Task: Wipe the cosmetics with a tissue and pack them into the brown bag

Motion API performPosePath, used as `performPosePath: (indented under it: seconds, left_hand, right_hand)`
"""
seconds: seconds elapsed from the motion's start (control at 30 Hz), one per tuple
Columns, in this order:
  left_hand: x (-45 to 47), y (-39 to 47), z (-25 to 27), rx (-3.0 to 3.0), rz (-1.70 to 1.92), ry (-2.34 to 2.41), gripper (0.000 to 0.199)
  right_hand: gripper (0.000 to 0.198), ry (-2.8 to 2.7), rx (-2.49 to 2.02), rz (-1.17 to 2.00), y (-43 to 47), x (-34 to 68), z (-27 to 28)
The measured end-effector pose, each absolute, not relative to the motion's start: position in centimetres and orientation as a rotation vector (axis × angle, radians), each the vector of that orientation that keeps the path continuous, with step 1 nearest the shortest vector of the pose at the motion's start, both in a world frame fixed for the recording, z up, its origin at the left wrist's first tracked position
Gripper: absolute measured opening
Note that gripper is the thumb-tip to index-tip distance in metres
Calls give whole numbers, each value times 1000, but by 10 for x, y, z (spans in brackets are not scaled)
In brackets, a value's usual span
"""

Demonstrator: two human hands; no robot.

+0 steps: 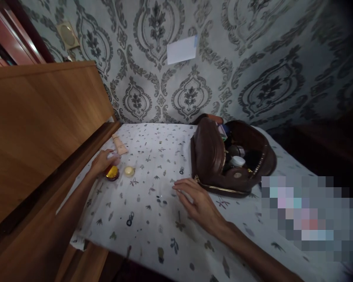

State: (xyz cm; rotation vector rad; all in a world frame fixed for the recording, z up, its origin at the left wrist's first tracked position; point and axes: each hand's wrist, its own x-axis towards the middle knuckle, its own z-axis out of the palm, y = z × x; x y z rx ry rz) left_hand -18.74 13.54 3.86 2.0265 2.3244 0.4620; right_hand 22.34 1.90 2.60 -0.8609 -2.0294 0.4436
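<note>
At the left side of the patterned cloth, my left hand [101, 161] is closed around a small pale pink container [114, 158], partly covered by the fingers. Just below it sits a jar with a shiny gold lid [112, 172], and a small cream-coloured round jar [129, 171] stands to its right. A peach-coloured squeeze tube [119, 145] lies behind the hand. My right hand [192, 197] rests over the cloth with its fingers stretched out and nothing in them, close to the front left corner of an unzipped brown bag [207, 150]. Inside the bag is a white-lidded jar [237, 161] among darker items.
The white cloth [153, 211] with small printed plants covers the surface. A wooden panel [47, 129] borders it at left, and a wallpapered wall [161, 86] rises behind. A white paper [181, 50] is on the wall. A blurred-out patch lies at right.
</note>
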Motion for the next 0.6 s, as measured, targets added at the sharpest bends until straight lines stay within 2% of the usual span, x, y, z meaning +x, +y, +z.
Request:
performPosePath:
  seconds: [0.17, 0.37, 0.6]
  left_hand:
    - [-190, 135, 36, 2014, 338, 2304, 73]
    - [-187, 133, 48, 1946, 208, 2361, 63]
    - [-162, 186, 69, 1788, 139, 2581, 65]
  right_hand:
    - [19, -2013, -884, 569, 23, 203, 10]
    - [19, -1975, -953, 685, 24, 201, -13]
    - [21, -1911, -1029, 804, 25, 205, -15]
